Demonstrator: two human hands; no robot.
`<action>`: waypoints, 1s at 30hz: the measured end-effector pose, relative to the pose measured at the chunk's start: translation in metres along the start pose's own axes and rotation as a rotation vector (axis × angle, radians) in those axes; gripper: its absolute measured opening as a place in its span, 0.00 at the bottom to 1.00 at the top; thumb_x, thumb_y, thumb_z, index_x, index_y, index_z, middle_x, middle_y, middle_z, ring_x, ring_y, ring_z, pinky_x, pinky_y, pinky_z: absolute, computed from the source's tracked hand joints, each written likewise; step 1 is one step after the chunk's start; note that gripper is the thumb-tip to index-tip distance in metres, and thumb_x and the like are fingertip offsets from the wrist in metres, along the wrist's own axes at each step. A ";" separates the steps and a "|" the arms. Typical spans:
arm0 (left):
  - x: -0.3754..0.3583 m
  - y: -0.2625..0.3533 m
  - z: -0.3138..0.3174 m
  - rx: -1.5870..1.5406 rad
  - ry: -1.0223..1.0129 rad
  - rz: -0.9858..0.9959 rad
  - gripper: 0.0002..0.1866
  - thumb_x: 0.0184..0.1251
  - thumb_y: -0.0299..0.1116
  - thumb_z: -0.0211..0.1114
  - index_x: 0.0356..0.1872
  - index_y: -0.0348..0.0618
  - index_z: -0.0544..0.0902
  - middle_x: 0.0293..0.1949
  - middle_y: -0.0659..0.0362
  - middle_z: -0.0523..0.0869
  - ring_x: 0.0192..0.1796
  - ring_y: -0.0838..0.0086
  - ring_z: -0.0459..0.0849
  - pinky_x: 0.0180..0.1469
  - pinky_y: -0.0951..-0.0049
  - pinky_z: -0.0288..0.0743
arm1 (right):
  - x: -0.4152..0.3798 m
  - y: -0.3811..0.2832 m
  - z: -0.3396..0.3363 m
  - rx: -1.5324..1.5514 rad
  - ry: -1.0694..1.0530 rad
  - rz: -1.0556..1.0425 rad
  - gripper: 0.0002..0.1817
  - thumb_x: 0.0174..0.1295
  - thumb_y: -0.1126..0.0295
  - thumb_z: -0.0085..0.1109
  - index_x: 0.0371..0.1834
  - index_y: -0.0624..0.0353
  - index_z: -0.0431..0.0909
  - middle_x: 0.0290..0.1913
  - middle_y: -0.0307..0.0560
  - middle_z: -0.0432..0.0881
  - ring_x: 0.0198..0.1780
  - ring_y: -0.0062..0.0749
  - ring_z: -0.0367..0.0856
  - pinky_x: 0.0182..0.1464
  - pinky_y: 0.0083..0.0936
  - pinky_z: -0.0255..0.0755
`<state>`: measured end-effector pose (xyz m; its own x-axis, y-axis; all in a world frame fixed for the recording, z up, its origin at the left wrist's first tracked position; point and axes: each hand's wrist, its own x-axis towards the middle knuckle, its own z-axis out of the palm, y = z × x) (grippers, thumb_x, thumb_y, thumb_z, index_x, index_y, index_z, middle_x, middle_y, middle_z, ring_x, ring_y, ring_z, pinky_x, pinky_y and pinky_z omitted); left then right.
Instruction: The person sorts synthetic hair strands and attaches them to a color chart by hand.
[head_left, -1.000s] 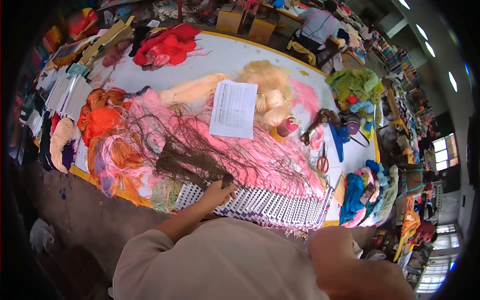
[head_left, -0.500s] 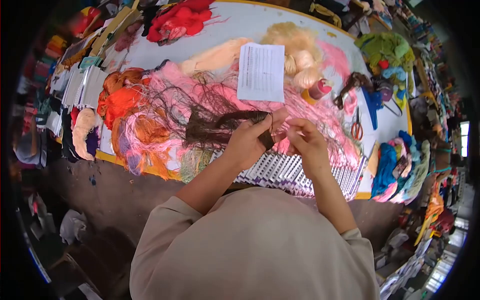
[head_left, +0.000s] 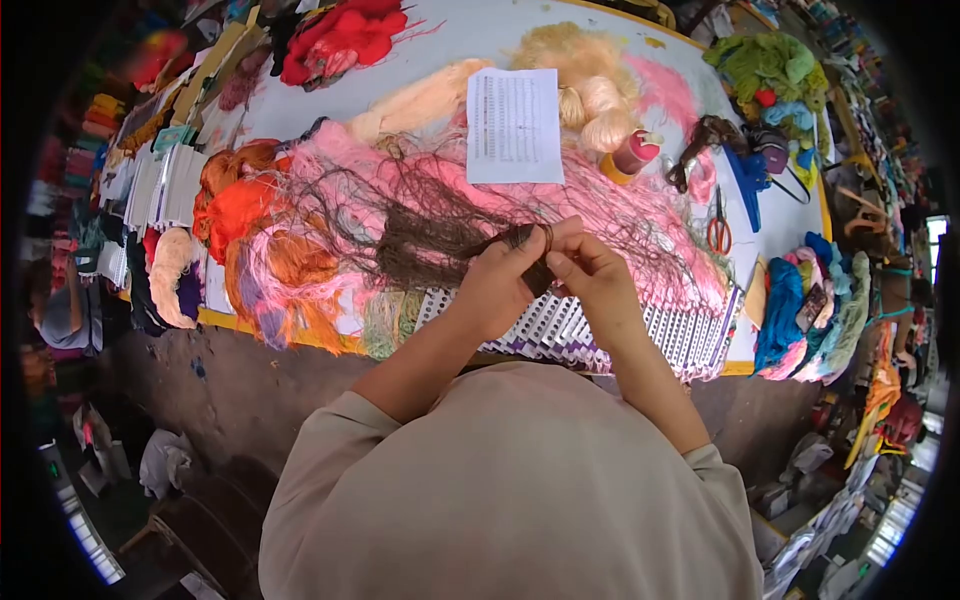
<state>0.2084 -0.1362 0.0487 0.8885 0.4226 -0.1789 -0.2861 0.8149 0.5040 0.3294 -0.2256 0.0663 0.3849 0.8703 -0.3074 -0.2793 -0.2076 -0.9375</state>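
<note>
My left hand [head_left: 497,288] is closed round one end of a dark brown hank of thread [head_left: 425,245], whose loose strands trail left over the table. Up against it, my right hand [head_left: 603,283] pinches at the same end of the hank, thumb and fingertips together. Any single strand between those fingertips is too fine to make out. Beneath both hands spreads a tangled layer of pink thread [head_left: 450,182] crossed by dark strands. A row of white cards with punched holes [head_left: 560,335] lies along the table edge just below my hands.
A printed sheet [head_left: 513,125] lies beyond my hands, beside cream thread balls [head_left: 604,128] and a thread cone [head_left: 635,155]. Orange-handled scissors [head_left: 719,235] are at the right. Orange thread [head_left: 240,205] is heaped left, red thread [head_left: 345,40] at the back, blue hanks [head_left: 778,315] at the right edge.
My right hand has moved in from the right, and its fingers have closed against the hank end by my left hand. The view has shifted slightly.
</note>
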 end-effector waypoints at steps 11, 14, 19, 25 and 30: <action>0.003 0.000 -0.009 -0.054 -0.103 0.010 0.26 0.79 0.42 0.46 0.65 0.29 0.68 0.55 0.56 0.78 0.52 0.73 0.77 0.52 0.69 0.72 | 0.003 0.006 -0.010 0.330 -0.004 0.030 0.04 0.68 0.71 0.56 0.41 0.59 0.77 0.35 0.35 0.80 0.34 0.17 0.76 0.34 0.16 0.71; -0.003 0.003 -0.003 -0.030 -0.004 0.002 0.27 0.79 0.43 0.45 0.65 0.27 0.68 0.55 0.54 0.79 0.58 0.69 0.76 0.58 0.63 0.71 | 0.002 0.003 -0.001 0.247 0.001 0.025 0.07 0.67 0.72 0.58 0.45 0.60 0.78 0.36 0.36 0.81 0.35 0.16 0.76 0.37 0.14 0.70; -0.003 -0.003 -0.003 0.109 0.053 0.030 0.27 0.79 0.40 0.48 0.65 0.25 0.66 0.60 0.52 0.76 0.61 0.68 0.76 0.63 0.64 0.71 | 0.002 0.010 0.005 0.087 -0.008 -0.023 0.06 0.65 0.72 0.60 0.42 0.62 0.80 0.38 0.34 0.81 0.38 0.16 0.76 0.42 0.16 0.72; -0.008 0.004 0.004 -0.003 0.119 0.051 0.22 0.77 0.36 0.50 0.61 0.26 0.71 0.59 0.52 0.78 0.54 0.67 0.80 0.52 0.65 0.76 | -0.002 0.004 0.006 0.132 0.011 -0.015 0.04 0.66 0.71 0.57 0.40 0.58 0.80 0.37 0.32 0.80 0.38 0.15 0.76 0.40 0.16 0.71; -0.011 0.000 0.003 0.252 0.161 0.117 0.20 0.76 0.37 0.51 0.58 0.30 0.76 0.53 0.58 0.81 0.51 0.75 0.81 0.48 0.72 0.76 | -0.004 0.003 0.006 0.172 0.019 0.024 0.05 0.66 0.70 0.57 0.40 0.58 0.79 0.33 0.32 0.78 0.31 0.12 0.72 0.39 0.16 0.72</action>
<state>0.1994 -0.1422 0.0536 0.7809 0.5812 -0.2289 -0.2670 0.6419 0.7188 0.3214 -0.2267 0.0652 0.3925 0.8571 -0.3335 -0.4340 -0.1471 -0.8888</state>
